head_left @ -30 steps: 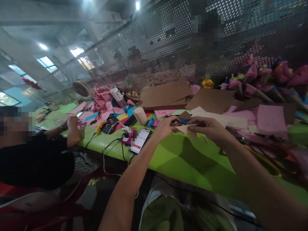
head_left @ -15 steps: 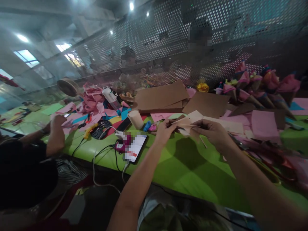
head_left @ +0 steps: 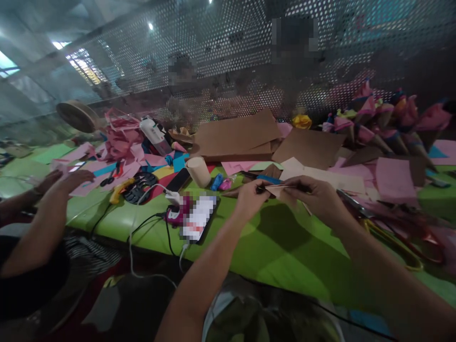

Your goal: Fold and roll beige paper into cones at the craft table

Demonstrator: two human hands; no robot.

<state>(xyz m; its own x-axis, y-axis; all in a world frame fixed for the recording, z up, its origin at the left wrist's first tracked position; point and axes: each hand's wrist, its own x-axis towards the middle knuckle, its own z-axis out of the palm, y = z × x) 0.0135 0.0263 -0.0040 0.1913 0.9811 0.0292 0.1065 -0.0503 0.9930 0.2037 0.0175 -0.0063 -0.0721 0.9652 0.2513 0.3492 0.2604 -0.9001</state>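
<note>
A small cream piece of paper (head_left: 276,190) is stretched between my two hands over the green tabletop. My left hand (head_left: 251,198) pinches its left end between thumb and fingers. At the other end, the fingers of my right hand (head_left: 314,194) are closed on the same piece. Motion blurs its lower edge, so its exact shape is unclear. Just behind my left hand lies something blue (head_left: 270,179), partly hidden. A thin stick (head_left: 307,209) rests below my right fingers. Larger cream sheets (head_left: 327,177) lie beyond that hand.
Scissors (head_left: 356,205) with large handles lie right of my right forearm. A phone (head_left: 200,219) on a cable, a power strip and a paper roll (head_left: 198,172) sit to the left. Cardboard (head_left: 235,137) and paper flowers (head_left: 370,114) stand behind. A co-worker's hands (head_left: 73,180) are at far left.
The paper between my hands now shows narrower, more edge-on, and my hands have come slightly closer together. The view has shifted a little. The co-worker's hands have moved left.
</note>
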